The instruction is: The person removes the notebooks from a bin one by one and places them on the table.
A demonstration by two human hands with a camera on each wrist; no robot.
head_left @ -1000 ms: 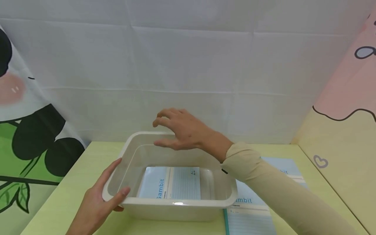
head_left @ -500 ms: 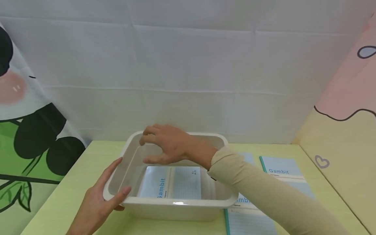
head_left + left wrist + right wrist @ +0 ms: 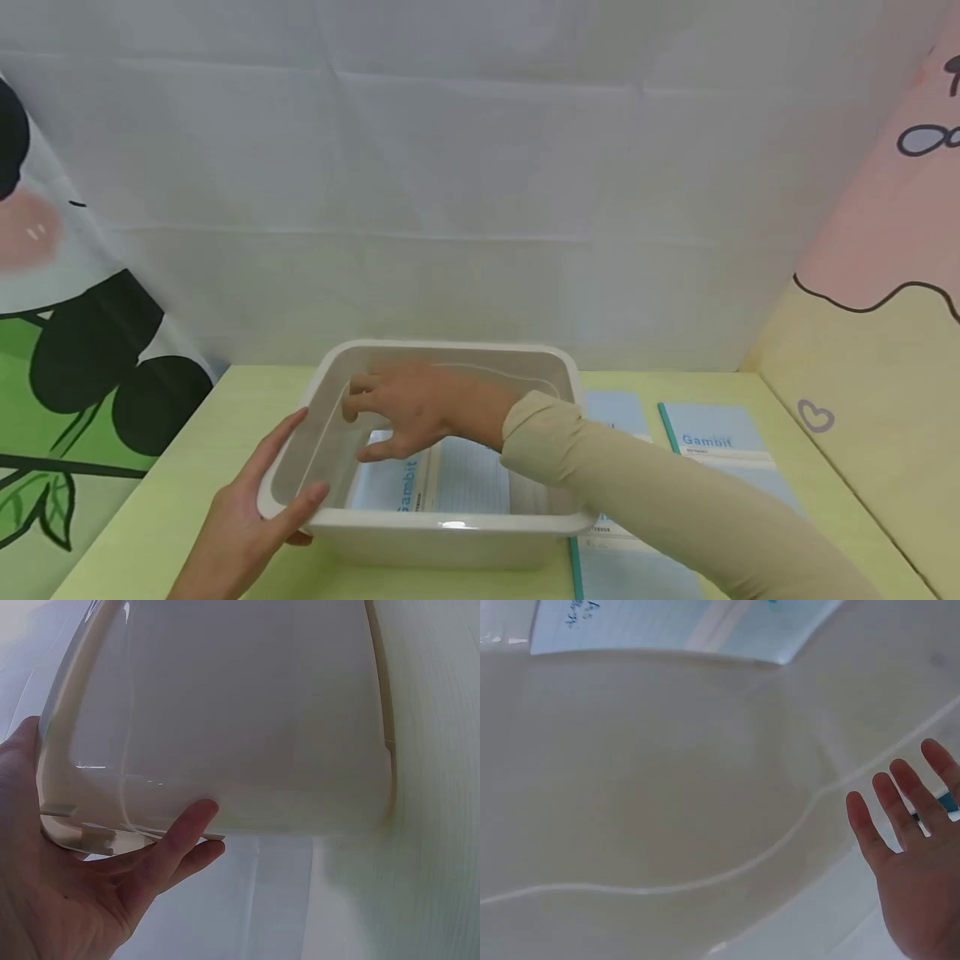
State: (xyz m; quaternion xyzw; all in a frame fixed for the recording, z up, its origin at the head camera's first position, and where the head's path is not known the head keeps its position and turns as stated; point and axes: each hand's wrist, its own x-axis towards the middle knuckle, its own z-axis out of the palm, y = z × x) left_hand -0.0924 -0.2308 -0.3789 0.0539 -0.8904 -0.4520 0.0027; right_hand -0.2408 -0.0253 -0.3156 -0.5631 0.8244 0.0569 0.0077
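My left hand [image 3: 251, 508] grips the front left corner of a white plastic basin [image 3: 450, 522], thumb over the front side and fingers along the left rim. In the left wrist view that hand [image 3: 82, 892] holds the edge of the basin [image 3: 247, 712]. A light blue Gambit notebook [image 3: 472, 483] lies flat on the basin's floor. Over it my right hand [image 3: 427, 408] reaches inside the rim, thumb and fingers apart, holding nothing. The right wrist view has the right hand [image 3: 926, 877] with fingers extended, apart from the notebook [image 3: 667, 626].
More Gambit notebooks lie right of the basin: one with a teal spine [image 3: 738, 442], one near the front [image 3: 630, 571], and a part of one behind my right sleeve [image 3: 611, 408]. A white cloth [image 3: 480, 167] backs the pale yellow table [image 3: 150, 508]. Printed panels flank it.
My right hand has come down and left, from above the basin's back rim into the basin over the notebook. My left hand keeps its grip, and the basin stays put.
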